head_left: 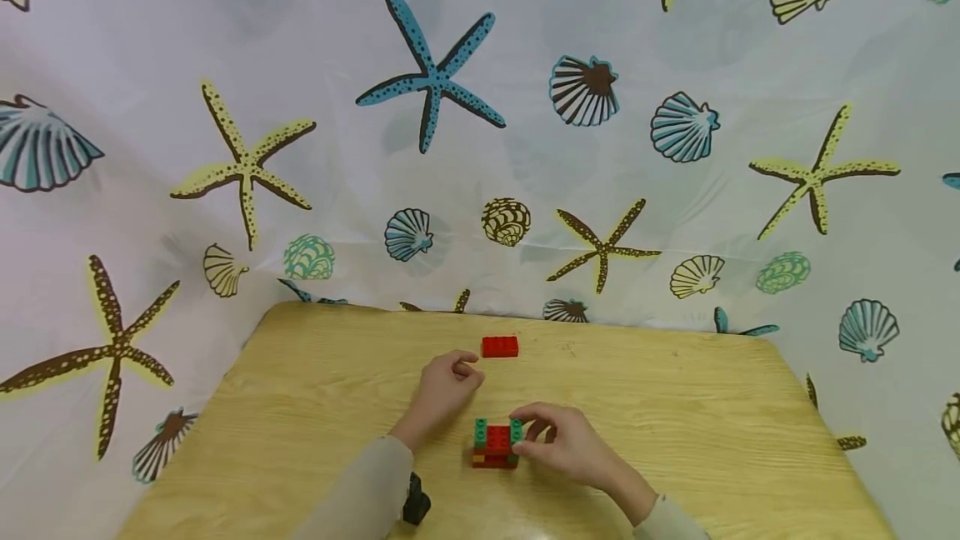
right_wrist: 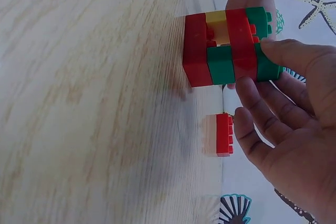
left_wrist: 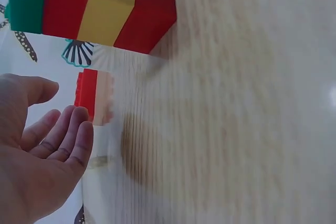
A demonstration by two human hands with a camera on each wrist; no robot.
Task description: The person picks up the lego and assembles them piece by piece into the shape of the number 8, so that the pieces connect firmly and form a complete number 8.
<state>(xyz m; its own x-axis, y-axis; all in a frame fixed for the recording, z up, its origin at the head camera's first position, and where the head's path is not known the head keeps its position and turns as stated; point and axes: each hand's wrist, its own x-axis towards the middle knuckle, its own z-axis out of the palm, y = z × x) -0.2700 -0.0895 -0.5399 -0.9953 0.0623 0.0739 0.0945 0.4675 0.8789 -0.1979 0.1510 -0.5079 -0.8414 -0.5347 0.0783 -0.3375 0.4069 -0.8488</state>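
On the wooden table stands a small stack of toy bricks: a red brick (right_wrist: 197, 51) at the bottom, a yellow brick (left_wrist: 107, 10) and a green brick (right_wrist: 220, 64) above it, then another red brick (head_left: 497, 440). Two green bricks top it, one at the left end (head_left: 481, 432) and one at the right (head_left: 516, 430). My right hand (head_left: 566, 442) pinches the right top green brick between thumb and fingers. My left hand (head_left: 446, 386) is beyond the stack to the left, fingers loosely bent and holding nothing. Close past its fingertips lies a loose red brick (head_left: 499, 347).
A black object (head_left: 416, 500) is beside the left sleeve. The table (head_left: 675, 407) runs back to a white curtain (head_left: 517, 40) printed with starfish and shells, which also hangs along both sides.
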